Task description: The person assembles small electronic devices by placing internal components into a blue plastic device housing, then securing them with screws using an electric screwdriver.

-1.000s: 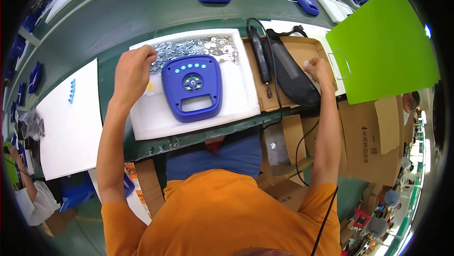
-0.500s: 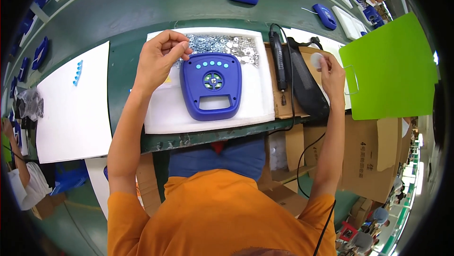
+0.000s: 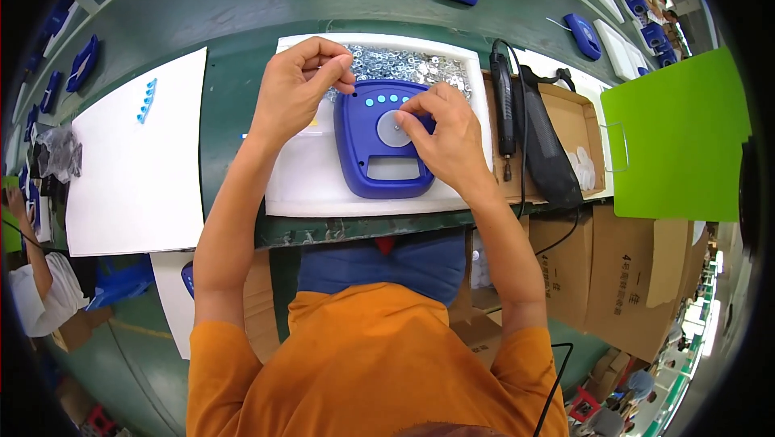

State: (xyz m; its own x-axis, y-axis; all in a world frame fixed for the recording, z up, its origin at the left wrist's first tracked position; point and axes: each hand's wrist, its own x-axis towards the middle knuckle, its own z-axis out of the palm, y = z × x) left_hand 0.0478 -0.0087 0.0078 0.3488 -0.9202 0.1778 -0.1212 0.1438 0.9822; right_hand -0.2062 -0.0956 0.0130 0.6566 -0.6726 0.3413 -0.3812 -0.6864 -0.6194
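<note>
Green workbench [image 3: 227, 106] under everything; white foam sheet [image 3: 299, 187] on it, directly under the blue housing; shallow cardboard tray [image 3: 581, 118] right of the housing, loose clear discs [image 3: 583, 169] at its near end; blue housing [image 3: 355, 146] lies flat on the foam, face up, handle slot toward the person; left hand [image 3: 303, 86] at the housing's far left corner, thumb and fingertips drawn close, cannot tell if they touch the housing or hold anything small; right hand [image 3: 448, 138] over the housing's right side, well apart from the left hand's fingers, thumb at the disc's edge with the fingers bunched beside it, cannot tell if clamped on the disc or pressing it; black electric screwdriver [image 3: 505, 106] lies right of the housing; translucent disc [image 3: 391, 129] sits at the middle of the housing's face, its underside hidden; small metal pieces [image 3: 391, 64] heaped just beyond the housing; pale blue dots [image 3: 381, 100] along the housing's far edge; judgement on doing this well: keep the disc level and centred, handle by the rim so the clear surface stays unsmudged, press evenly rather than on one side, and steady the housing's free corner with the left hand.
</note>
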